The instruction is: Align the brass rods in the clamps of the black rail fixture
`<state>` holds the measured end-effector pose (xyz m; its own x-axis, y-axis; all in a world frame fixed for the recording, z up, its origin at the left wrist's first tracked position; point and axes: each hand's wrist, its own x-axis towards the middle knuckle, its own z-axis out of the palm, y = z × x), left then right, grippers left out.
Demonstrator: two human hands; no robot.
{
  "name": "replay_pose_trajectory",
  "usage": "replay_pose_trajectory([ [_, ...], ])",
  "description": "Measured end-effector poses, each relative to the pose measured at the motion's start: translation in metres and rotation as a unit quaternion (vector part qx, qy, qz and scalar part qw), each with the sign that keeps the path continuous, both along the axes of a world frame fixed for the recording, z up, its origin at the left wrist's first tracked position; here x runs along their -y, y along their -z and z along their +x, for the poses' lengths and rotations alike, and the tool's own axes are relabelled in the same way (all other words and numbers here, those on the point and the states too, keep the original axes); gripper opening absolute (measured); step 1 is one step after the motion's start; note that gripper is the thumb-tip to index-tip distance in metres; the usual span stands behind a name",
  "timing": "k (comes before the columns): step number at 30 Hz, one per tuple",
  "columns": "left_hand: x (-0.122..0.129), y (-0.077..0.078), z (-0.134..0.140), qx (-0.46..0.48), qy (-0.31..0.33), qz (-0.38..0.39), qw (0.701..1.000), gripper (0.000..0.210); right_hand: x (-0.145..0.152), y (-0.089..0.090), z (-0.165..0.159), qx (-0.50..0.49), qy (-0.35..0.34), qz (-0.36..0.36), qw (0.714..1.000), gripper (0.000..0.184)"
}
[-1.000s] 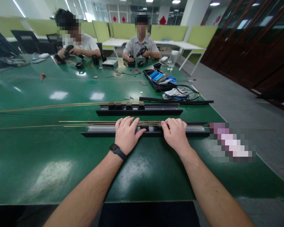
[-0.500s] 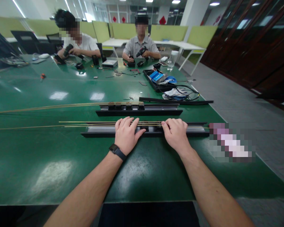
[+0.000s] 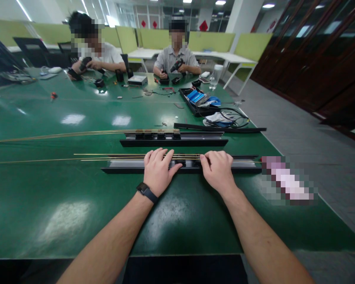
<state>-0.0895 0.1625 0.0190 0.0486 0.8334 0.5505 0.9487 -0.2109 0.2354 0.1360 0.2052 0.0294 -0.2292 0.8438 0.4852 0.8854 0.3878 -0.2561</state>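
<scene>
While the left hand (image 3: pixel 158 169) is seemingly steadying the long black channel-shaped rail with a grey inner floor (image 3: pixel 126 171), the right hand (image 3: pixel 219 169) is pinching thin straight brass-coloured rods (image 3: pixel 91 154) between thumb and bunched fingers. Good handling here is probably depending on keeping the rods parallel, pressing evenly near the small black blocks (image 3: pixel 181 162) and avoiding bending the long free ends. The rail is lying on the glossy green worktop (image 3: pixel 177 236) beneath both hands, the left draping over its middle; whether that one is gripping, I cannot tell. The rods are running along the rail, passing under the left hand and projecting beyond the rail's left end.
</scene>
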Motion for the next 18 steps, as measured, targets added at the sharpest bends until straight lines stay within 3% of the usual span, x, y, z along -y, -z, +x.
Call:
replay_pose_trajectory([
  [18,-0.0003,0.0019,-0.0012,0.006,0.004,-0.001,1.0,0.049,-0.0037,0.0054,0.0055,-0.003,-0.009,0.004,1.0,0.033],
])
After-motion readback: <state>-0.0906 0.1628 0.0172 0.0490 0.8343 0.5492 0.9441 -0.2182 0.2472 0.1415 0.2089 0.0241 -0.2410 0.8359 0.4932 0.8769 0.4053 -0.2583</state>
